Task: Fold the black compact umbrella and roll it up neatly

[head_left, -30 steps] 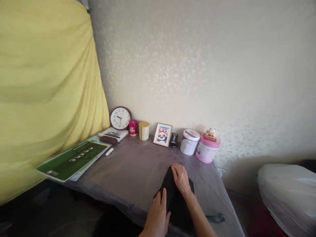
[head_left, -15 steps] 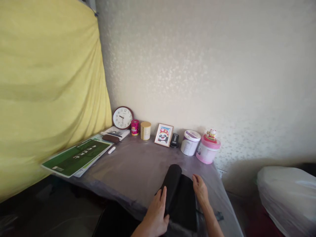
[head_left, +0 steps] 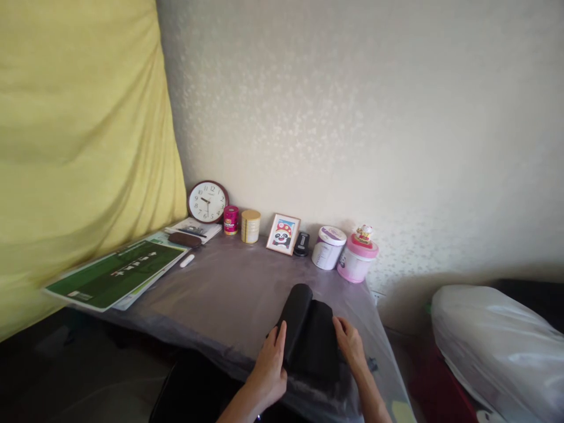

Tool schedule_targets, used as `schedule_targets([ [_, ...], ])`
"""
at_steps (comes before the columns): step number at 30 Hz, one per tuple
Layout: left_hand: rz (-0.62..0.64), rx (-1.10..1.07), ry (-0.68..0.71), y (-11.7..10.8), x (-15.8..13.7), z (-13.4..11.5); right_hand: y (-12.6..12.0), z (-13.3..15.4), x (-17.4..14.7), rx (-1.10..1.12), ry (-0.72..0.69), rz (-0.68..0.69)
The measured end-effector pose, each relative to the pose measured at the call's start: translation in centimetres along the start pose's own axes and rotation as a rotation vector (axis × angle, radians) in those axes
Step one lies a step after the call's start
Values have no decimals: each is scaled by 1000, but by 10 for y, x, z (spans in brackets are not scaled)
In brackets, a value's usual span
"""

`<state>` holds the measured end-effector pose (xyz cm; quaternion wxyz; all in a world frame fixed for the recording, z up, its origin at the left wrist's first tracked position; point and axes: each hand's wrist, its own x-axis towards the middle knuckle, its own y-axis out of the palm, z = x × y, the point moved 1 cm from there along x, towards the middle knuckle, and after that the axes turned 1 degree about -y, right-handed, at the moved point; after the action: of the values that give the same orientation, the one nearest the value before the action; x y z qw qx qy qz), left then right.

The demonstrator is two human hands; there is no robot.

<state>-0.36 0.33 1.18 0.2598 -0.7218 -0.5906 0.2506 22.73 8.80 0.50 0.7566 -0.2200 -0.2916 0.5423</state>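
A black folded sheet [head_left: 315,341], thin and soft-looking, lies near the front right of the table; its left side forms a thick roll. I cannot tell whether it is cloth or plastic. My left hand [head_left: 269,365] grips the rolled side, fingers along its outer edge and thumb lower down. At the opposite side, my right hand [head_left: 351,345] pinches the sheet's right edge between thumb and fingers. The sheet's lower end fades into shadow between my forearms.
Along the wall stand a clock [head_left: 208,201], a pink can [head_left: 231,220], a yellow-lidded can [head_left: 251,227], a panda picture frame [head_left: 282,234], a black stapler-like object [head_left: 302,244] and two tubs [head_left: 328,249]. Green board [head_left: 118,273] lies left. The grey-covered table [head_left: 220,294] ends nearby.
The whole view has shifted, so things on the table appear further left and slightly higher. My right hand now closes on the sheet's right edge; my left hand keeps its grip.
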Motion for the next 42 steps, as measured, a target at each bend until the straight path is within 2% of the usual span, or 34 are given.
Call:
schedule_targets([
  [5, -8, -26, -10, -1, 1, 0, -1, 8, 0, 130, 107, 99],
  [8, -6, -33, -12, -2, 0, -1, 2, 11, 6, 107, 143, 137],
  [15, -7, -79, 15, -5, 0, 1, 23, 5, 28, -321, -66, 6],
  [20, 9, -167, 35, -8, 2, 5, 27, 1, 19, -535, -73, -32],
  [23, 5, -176, 40, -8, 2, 5, 23, 14, 13, -656, -191, -158],
  [26, 8, -177, 28, -7, 2, 5, 25, 34, 6, -629, -410, -191],
  [29, -1, -177, 23, -6, 3, 7, 33, 41, 1, -535, -592, -63],
  [31, -8, -181, 33, -5, 3, 8, 34, 34, 1, -544, -580, -25],
  [34, 0, -198, 45, -5, 3, 10, 24, 16, 7, -637, -400, -110],
  [36, 5, -207, 43, -5, 3, 11, 14, 9, 13, -651, -341, -156],
  [39, -6, -217, 43, -4, 3, 13, 12, 16, 15, -570, -448, -120],
  [42, -14, -222, 54, -2, 4, 15, 23, 32, 1, -472, -599, 11],
])
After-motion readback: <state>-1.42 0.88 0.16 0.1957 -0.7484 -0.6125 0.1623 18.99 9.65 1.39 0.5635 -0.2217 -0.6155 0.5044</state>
